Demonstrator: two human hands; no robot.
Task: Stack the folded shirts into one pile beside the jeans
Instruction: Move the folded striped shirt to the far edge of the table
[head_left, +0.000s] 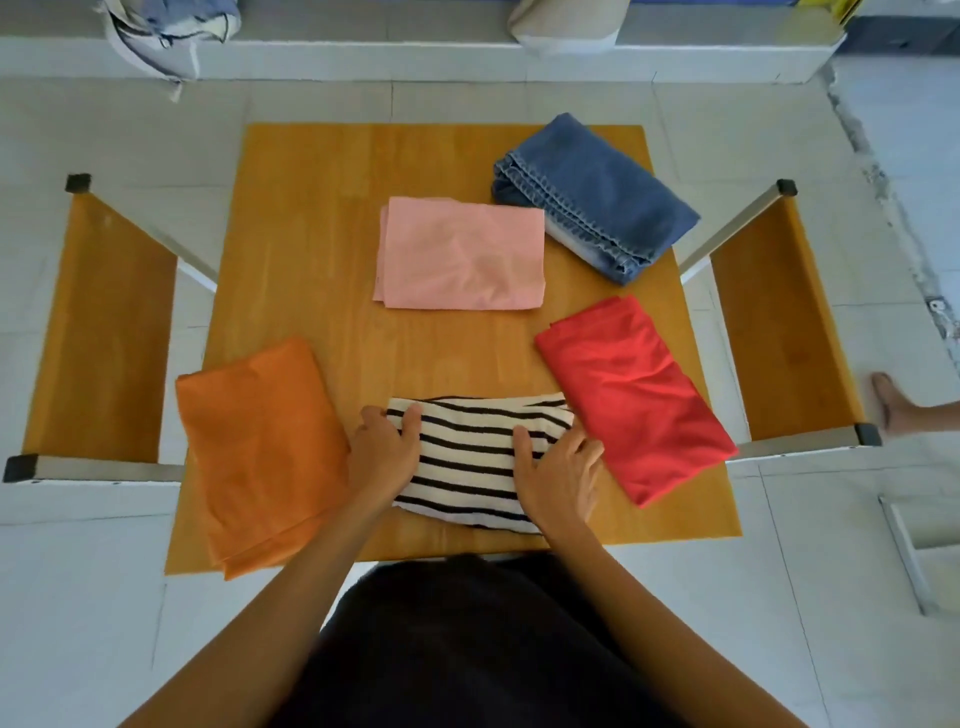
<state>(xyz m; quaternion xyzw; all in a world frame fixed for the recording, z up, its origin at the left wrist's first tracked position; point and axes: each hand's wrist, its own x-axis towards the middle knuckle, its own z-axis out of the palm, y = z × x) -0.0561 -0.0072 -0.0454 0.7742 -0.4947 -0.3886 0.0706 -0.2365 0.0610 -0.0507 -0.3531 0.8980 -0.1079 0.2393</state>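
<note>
Folded blue jeans (597, 197) lie at the far right of the wooden table (322, 208). A pink folded shirt (460, 254) lies just left of them, in the middle. A red folded shirt (634, 395) sits at the right, an orange one (260, 452) at the near left. A black-and-white striped folded shirt (467, 457) lies at the near edge between them. My left hand (382, 449) grips its left side, thumb on top. My right hand (561, 473) grips its right side the same way.
Wooden benches with metal frames stand left (98, 332) and right (779, 332) of the table. Another person's bare foot (893, 410) shows at the right edge. A raised ledge with cloth bundles (166, 31) runs along the far side. The floor is pale tile.
</note>
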